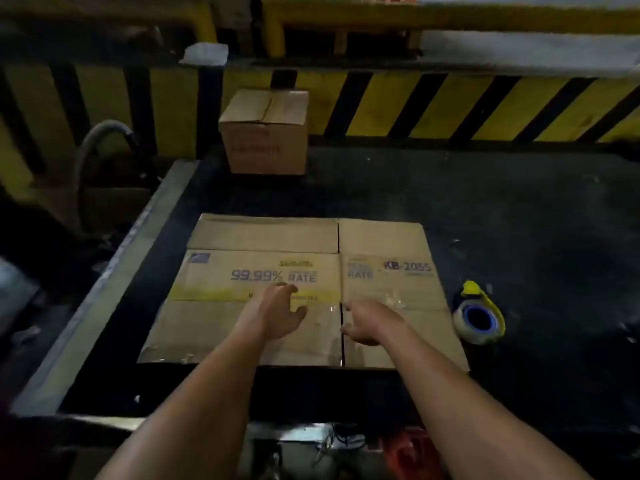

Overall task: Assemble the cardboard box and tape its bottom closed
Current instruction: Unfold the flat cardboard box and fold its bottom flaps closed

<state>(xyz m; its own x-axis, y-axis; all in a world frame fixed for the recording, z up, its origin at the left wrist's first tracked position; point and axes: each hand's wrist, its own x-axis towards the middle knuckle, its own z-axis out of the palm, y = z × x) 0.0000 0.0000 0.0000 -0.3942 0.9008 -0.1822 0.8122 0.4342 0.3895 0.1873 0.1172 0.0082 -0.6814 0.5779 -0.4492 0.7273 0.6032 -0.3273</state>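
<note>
Flattened cardboard box [263,271] noted lying on the dark table [519,220], centre of frame, printed face up. No panel is raised and no flap folded.

Left hand [273,311] is spread wide over the lower-left flap. Right hand [370,322] is loosely curled with nothing held, fingertips at the slit between the lower flaps. Contact with the card cannot be told.

Tape dispenser [479,315] is set just beside the box's right edge, untouched. A second box [265,133], already erected, is seen at upper centre.

Judged: task barely begun. Erecting, flap folding and taping all remain.
</note>
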